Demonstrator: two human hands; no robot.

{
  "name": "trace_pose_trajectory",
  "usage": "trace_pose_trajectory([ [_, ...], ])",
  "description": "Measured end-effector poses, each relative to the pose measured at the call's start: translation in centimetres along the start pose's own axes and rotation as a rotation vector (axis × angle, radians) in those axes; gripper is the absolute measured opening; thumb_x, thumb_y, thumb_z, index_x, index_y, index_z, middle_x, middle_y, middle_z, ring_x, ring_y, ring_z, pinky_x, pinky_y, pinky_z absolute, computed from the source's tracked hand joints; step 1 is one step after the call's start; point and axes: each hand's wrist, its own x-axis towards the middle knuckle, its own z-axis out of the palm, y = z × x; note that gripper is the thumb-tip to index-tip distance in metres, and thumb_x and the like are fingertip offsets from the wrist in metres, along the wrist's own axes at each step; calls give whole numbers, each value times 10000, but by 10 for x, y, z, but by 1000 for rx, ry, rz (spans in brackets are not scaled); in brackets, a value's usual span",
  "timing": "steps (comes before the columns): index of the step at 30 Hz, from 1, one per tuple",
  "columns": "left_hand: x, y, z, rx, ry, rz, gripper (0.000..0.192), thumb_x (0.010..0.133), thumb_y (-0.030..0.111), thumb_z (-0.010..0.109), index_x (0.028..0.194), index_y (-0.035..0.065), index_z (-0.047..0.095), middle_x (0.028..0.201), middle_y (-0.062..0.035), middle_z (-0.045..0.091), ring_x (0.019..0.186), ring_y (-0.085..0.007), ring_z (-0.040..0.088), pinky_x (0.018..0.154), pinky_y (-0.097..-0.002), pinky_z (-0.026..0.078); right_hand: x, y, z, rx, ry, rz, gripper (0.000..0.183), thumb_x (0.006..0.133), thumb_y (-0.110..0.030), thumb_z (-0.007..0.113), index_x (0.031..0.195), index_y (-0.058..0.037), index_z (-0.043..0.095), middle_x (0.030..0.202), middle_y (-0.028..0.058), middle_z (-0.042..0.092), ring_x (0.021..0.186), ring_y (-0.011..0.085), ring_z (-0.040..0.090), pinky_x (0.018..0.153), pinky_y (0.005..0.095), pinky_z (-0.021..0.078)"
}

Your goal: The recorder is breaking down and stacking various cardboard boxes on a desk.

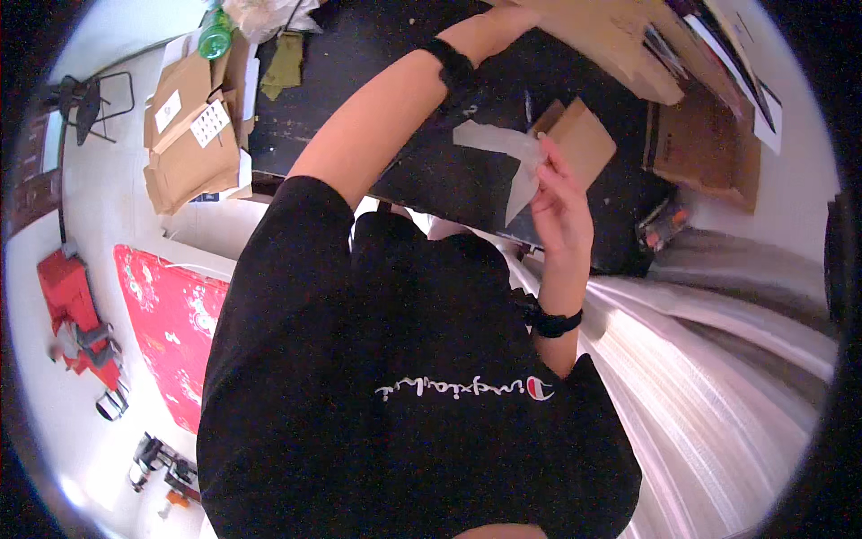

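Note:
My right hand [562, 205] pinches a whitish translucent strip [515, 151], which bends and hangs in two lengths over the black table [431, 172]. Just behind those fingers is a small brown cardboard piece [584, 138], folded or box-shaped; whether the hand touches it cannot be told. My left hand [504, 28] reaches across to the far side, at the edge of a large sheet of brown cardboard [599, 30]. Its fingers are cut off by the top of the picture, so its grip is hidden. Both wrists wear black bands.
Flattened cardboard boxes [192, 135], a green bottle [215, 42] and an olive cloth [283, 64] lie at the left. A larger cardboard box [700, 151] stands at the right. Pale curtain fabric [707, 350] hangs close on my right, with a red floral cover [172, 323] on my left.

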Motion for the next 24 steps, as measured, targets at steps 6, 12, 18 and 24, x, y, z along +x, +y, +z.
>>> trace_pose_trajectory([
  [6,-39,-15,-7,-114,20,-114,227,883,226,546,912,28,654,948,-125,669,889,-247,648,762,-368,515,-34,-23,1,344,-12,110,519,854,78,541,1352,55,393,1161,145,565,1059,237,582,890,284,525],
  [12,-78,-31,-14,-174,35,-208,231,886,233,547,913,30,654,952,-121,668,893,-241,647,764,-366,514,-52,-29,13,272,-136,85,500,839,81,574,1315,90,420,1157,163,560,1003,204,593,857,250,538],
  [18,-100,-44,-19,-207,63,-259,234,889,240,548,914,32,653,956,-117,668,897,-236,646,765,-364,513,-58,-20,17,-101,2,-58,416,830,5,633,1228,69,532,1115,140,601,991,195,600,848,274,503],
  [24,-134,-59,-39,-148,53,-340,238,893,248,549,916,35,652,960,-113,667,900,-230,645,767,-363,512,-56,-16,18,-108,93,-74,348,851,11,608,1189,75,550,1125,128,606,997,193,591,918,307,468],
])
